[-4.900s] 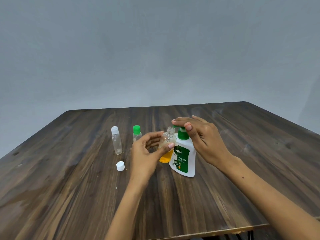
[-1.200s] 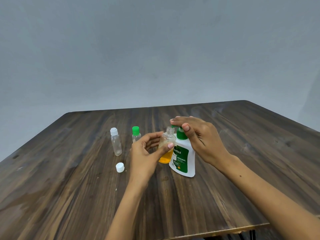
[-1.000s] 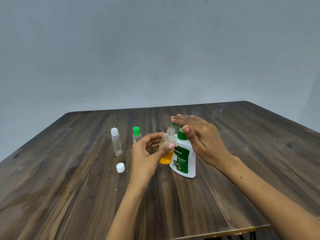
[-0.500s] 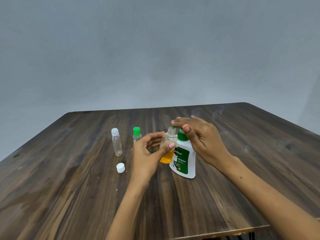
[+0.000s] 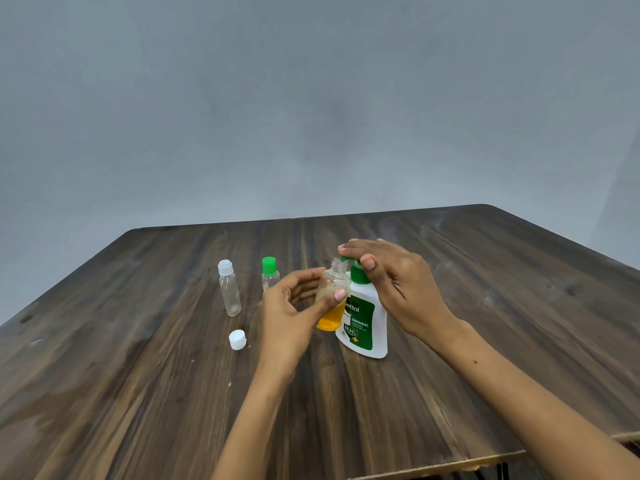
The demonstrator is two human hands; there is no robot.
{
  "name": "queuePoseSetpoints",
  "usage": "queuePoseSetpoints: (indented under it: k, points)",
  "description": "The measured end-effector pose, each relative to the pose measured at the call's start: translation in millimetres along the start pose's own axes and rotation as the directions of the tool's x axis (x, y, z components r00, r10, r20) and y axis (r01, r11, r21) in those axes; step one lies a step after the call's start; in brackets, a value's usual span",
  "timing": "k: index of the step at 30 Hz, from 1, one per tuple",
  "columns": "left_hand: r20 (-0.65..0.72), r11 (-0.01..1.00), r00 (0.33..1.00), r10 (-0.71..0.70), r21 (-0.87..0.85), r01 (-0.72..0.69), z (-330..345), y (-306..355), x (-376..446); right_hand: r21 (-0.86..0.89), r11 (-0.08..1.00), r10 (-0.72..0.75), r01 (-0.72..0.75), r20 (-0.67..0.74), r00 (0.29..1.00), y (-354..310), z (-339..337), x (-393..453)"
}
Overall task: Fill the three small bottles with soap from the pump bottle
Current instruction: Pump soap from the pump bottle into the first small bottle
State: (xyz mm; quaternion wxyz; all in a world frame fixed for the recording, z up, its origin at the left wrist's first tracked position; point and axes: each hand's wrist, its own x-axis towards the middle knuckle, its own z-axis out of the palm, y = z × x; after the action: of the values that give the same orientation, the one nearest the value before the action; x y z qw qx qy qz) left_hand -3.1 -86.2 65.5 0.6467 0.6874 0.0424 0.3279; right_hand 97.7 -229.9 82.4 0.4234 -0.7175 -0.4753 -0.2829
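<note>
Left hand (image 5: 294, 308) pinches open bottle (image 5: 331, 299), seemingly under pump bottle (image 5: 363, 320) spout

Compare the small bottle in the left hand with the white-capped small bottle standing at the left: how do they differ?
The held bottle is uncapped, the white-capped bottle closed. The held one contains orange soap; the other looks empty. The left hand grips one; the other stands free on the table. Both are clear.

Little differs. The orange soap (image 5: 329, 320) in the open bottle (image 5: 333, 296) stands slightly higher than in the earliest picture. The right hand (image 5: 391, 285) on the pump (image 5: 358, 271) sits a touch higher than half a second ago.
</note>
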Motion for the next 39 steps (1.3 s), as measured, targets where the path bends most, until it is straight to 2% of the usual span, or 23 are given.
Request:
queuePoseSetpoints:
  k: [13,31,39]
  points:
    - [-0.015,0.998,1.0,0.017,0.06,-0.016,-4.1,3.9,0.2,-0.149,0.985,-0.076,0.089,0.095,0.993,-3.6,-6.9,3.2]
    - [0.003,1.0,1.0,0.002,0.01,-0.002,-0.7,1.8,1.4,-0.149,0.983,-0.088,0.104,0.112,0.99,-1.8,-8.7,5.7]
    - [0.005,1.0,1.0,0.003,0.024,-0.004,-0.6,4.1,1.3,-0.113,0.99,-0.079,0.086,0.06,0.995,-4.1,-5.6,4.2]
